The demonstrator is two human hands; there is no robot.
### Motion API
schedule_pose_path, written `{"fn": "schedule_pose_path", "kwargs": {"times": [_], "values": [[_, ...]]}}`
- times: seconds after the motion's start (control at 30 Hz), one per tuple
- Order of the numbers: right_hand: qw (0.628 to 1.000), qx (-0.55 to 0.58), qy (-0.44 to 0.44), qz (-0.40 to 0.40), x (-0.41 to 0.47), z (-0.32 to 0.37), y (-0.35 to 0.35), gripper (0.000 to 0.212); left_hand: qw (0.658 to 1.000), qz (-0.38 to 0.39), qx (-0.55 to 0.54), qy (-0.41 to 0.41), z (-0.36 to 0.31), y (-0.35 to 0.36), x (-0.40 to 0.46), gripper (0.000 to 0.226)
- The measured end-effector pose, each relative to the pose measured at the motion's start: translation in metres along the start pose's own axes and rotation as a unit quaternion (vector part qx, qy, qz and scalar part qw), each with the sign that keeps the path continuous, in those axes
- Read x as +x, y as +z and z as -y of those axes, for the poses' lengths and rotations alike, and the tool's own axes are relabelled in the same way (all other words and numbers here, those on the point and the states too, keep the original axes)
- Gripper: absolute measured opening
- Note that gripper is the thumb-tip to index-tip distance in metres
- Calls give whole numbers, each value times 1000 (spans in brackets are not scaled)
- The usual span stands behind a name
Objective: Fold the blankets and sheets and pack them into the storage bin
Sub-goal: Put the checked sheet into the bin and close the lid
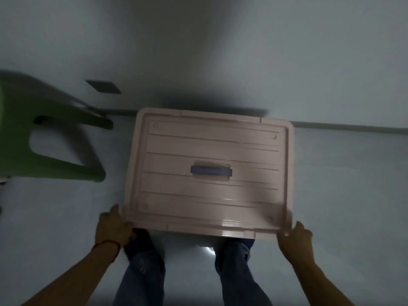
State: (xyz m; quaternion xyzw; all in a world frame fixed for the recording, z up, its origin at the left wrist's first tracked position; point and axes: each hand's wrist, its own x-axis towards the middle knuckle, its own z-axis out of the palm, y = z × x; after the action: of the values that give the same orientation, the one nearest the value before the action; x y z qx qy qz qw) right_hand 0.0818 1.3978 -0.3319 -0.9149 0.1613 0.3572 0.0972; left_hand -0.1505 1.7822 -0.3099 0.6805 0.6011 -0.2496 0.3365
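Bin (209, 171), pale pink with its lid on, sits on the grey floor (342, 173) straight ahead of the person's feet, its far edge near the foot of the wall (220, 51). Only the ribbed lid shows from above, so whatever is inside, and whether any blankets or sheets are packed, cannot be told; none lie in sight.

Left hand (114, 228) grips the near left corner of the bin, fingers curled under the rim with the thumb up along the side. Right hand (295, 239) holds the near right corner the same way, fingers wrapped at the edge. Taking both near corners at once looks like a grip for lifting or sliding the whole bin, or for prying the lid free evenly, since a one-sided pull would probably twist it. Both legs (143, 272) are planted just behind the bin's near edge, which suits a bend-and-lift stance.

A blue handle (210, 172) lies flat in a recess at the middle of the lid. To the left of the bin stands a green stool (33, 133), well apart from it. Beyond the bin's left far corner, a dark square (103, 86) is set in the wall.

No brand, label or lettering can be read; the picture is dim and blurred, and the small marks at the lid's corners are too faint to make out
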Motion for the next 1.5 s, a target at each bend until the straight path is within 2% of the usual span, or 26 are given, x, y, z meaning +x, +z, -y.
{"fn": "schedule_pose_path", "kwargs": {"times": [0.03, 0.1, 0.2, 0.33, 0.4, 0.47, 0.53, 0.57, 0.6, 0.63, 0.67, 0.7, 0.73, 0.77, 0.8, 0.87, 0.93, 0.97, 1.0, 1.1, 1.17, 1.37, 1.5], "values": [[999, -28, -20, -7, 1, 6, 1, 64, 999, -12, 33, 11, -8, 7, 1, 78], [988, -107, -108, -35, 4, 25, -8, 79, 991, -6, 92, 100, -41, 23, -3, 92], [932, -217, -288, -48, 22, 58, -17, 90, 950, 41, 195, 241, -118, 45, -4, 105], [892, -283, -351, 16, 60, 77, -20, 92, 880, 80, 311, 351, -226, 90, 5, 115], [885, -296, -357, 24, 66, 77, -18, 88, 852, 99, 384, 342, -254, 113, 10, 120], [886, -288, -362, 25, 65, 83, -22, 79, 839, 106, 435, 307, -262, 133, 9, 129], [893, -247, -377, 10, 69, 96, -37, 55, 829, 82, 471, 289, -263, 146, 7, 138], [898, -220, -379, -28, 74, 100, -49, 38, 827, 71, 479, 285, -263, 153, 4, 140], [906, -196, -367, -85, 82, 101, -58, 27, 827, 58, 482, 284, -263, 156, 1, 141], [917, -163, -337, -136, 93, 99, -67, 24, 828, 43, 482, 285, -263, 159, -1, 141], [941, -102, -290, -143, 107, 96, -73, 33, 830, 28, 478, 286, -263, 164, -2, 139], [969, -23, -224, -104, 120, 94, -78, 54, 832, 17, 473, 289, -263, 167, 0, 137], [987, 48, -153, -28, 131, 91, -80, 81, 834, 15, 469, 291, -263, 169, 2, 136], [989, 94, -96, 59, 138, 89, -80, 102, 835, 17, 468, 291, -263, 170, 3, 136], [980, 136, -52, 134, 144, 87, -79, 112, 835, 19, 466, 291, -263, 172, 4, 137], [942, 241, -7, 234, 150, 83, -76, 117, 834, 20, 469, 290, -262, 173, 7, 140], [928, 292, -9, 231, 152, 80, -72, 129, 832, 19, 472, 292, -261, 174, 10, 140], [936, 287, -13, 206, 150, 80, -69, 128, 833, 22, 470, 290, -261, 174, 11, 141], [947, 273, -23, 168, 146, 78, -65, 115, 834, 26, 470, 288, -261, 174, 10, 143], [988, 131, -85, 12, 134, 81, -55, 61, 832, 32, 470, 294, -261, 171, 10, 145], [994, 42, -92, -32, 124, 89, -51, 41, 839, 42, 454, 297, -261, 170, 11, 145], [989, -47, -109, -86, 115, 101, -49, 25, 847, 54, 430, 308, -261, 167, 10, 145], [989, -76, -94, -85, 113, 105, -51, 22, 844, 70, 417, 331, -261, 163, 12, 143]]}}
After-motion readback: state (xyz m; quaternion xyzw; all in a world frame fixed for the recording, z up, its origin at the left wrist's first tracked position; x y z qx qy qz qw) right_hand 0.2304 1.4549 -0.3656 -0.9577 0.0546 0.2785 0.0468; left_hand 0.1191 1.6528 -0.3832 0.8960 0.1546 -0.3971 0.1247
